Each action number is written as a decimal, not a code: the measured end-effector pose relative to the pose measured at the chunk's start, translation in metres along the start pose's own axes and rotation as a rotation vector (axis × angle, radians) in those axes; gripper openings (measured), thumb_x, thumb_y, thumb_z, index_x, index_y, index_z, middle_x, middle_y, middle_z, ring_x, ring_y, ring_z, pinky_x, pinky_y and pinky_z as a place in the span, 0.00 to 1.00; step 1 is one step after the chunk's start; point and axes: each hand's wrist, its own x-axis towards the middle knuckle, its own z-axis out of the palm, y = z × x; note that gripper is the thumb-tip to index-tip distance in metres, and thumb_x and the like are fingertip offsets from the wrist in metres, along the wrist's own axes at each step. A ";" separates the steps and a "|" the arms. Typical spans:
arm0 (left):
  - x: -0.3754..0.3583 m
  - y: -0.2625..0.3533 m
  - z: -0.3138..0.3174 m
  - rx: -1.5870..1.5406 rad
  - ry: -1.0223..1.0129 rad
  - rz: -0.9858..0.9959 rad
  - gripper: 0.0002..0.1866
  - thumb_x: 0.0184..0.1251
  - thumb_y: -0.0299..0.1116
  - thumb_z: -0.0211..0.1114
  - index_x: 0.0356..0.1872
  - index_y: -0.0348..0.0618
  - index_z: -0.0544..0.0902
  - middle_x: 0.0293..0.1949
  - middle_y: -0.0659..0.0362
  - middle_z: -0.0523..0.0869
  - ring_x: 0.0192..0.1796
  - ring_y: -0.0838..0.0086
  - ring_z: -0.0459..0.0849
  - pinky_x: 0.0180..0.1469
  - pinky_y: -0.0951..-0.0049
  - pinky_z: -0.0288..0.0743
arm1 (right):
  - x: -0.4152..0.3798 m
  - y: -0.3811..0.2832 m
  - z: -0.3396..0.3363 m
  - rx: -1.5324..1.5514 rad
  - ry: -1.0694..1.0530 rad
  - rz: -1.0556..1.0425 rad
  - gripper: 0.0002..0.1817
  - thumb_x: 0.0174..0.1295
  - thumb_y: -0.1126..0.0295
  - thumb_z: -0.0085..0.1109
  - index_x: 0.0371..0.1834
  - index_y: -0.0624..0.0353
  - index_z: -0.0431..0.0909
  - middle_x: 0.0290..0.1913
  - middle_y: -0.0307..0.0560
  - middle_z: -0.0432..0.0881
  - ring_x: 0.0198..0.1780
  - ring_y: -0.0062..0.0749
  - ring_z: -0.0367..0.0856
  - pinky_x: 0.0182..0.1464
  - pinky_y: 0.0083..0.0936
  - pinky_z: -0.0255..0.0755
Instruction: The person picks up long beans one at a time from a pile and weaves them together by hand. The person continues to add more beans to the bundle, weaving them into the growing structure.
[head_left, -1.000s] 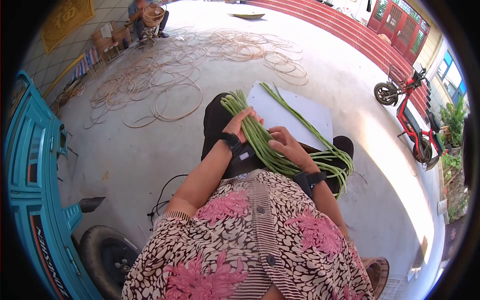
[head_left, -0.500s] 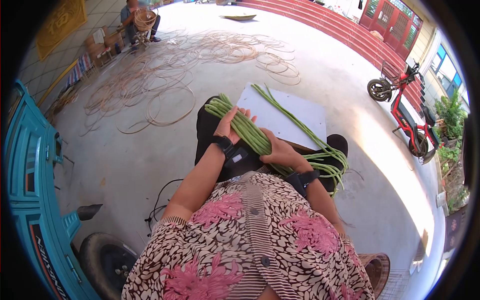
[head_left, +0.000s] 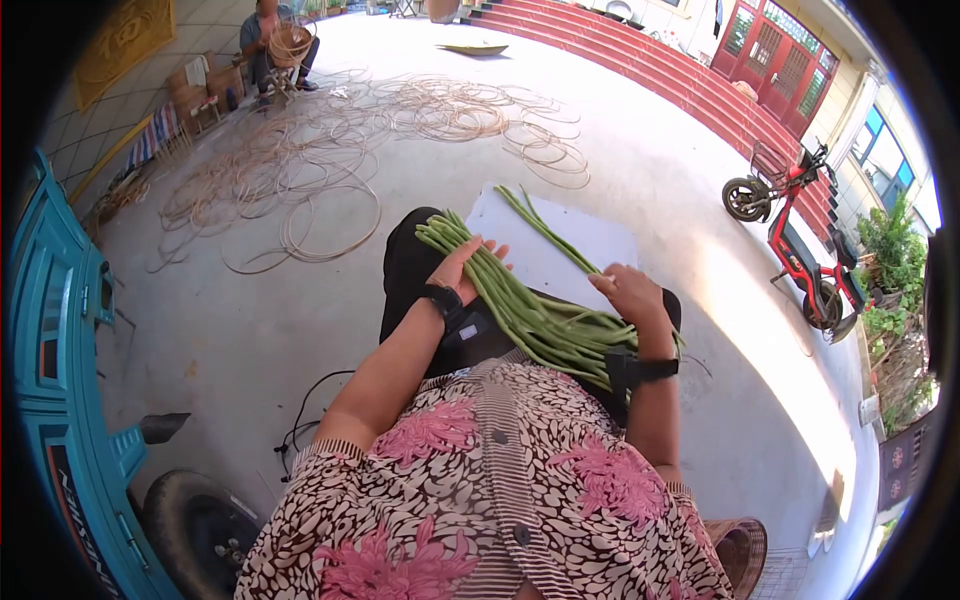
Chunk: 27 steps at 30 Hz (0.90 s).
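A thick bundle of green long beans [head_left: 497, 290] lies across my lap, its trimmed-looking ends together at the upper left. My left hand [head_left: 460, 270] is around the bundle near those ends, thumb on top and fingertips showing on the far side. A few separate long beans [head_left: 545, 228] stretch over a white board [head_left: 610, 232] in front of me. My right hand [head_left: 638, 295] has its fingers closed on the lower end of these few beans. Part of the bundle passes under my right wrist, where its far ends are partly hidden.
Coils of thin cane [head_left: 300, 170] spread over the concrete floor ahead. Another person [head_left: 262, 45] sits at the far left with a wicker basket [head_left: 290, 42]. A teal vehicle [head_left: 60, 320] stands left, a red scooter [head_left: 795, 240] right. Behind me on the right is a woven basket [head_left: 745, 550].
My right hand has let go of the bundle and moved right to the few beans on the board. The bundle's loose tails now lie closer across my lap; my left hand still holds it.
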 end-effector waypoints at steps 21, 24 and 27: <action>-0.001 0.004 -0.006 0.105 -0.021 -0.105 0.22 0.64 0.33 0.64 0.56 0.41 0.66 0.59 0.42 0.75 0.56 0.59 0.80 0.52 0.64 0.78 | 0.066 -0.019 0.073 0.796 -0.184 0.037 0.14 0.60 0.59 0.58 0.36 0.61 0.78 0.31 0.42 0.82 0.22 0.23 0.76 0.25 0.21 0.69; 0.002 0.000 -0.009 0.194 -0.063 -0.068 0.27 0.66 0.36 0.61 0.62 0.40 0.62 0.59 0.44 0.75 0.60 0.60 0.76 0.55 0.65 0.75 | 0.036 -0.042 0.052 1.025 -0.252 -0.026 0.12 0.63 0.61 0.58 0.37 0.60 0.78 0.30 0.39 0.81 0.18 0.15 0.71 0.21 0.14 0.65; 0.003 -0.002 -0.009 0.185 -0.021 -0.072 0.26 0.67 0.36 0.61 0.62 0.42 0.63 0.60 0.45 0.73 0.60 0.60 0.76 0.55 0.63 0.76 | 0.016 -0.058 0.044 1.159 -0.323 -0.082 0.11 0.65 0.63 0.58 0.39 0.59 0.78 0.31 0.38 0.82 0.19 0.12 0.70 0.22 0.12 0.65</action>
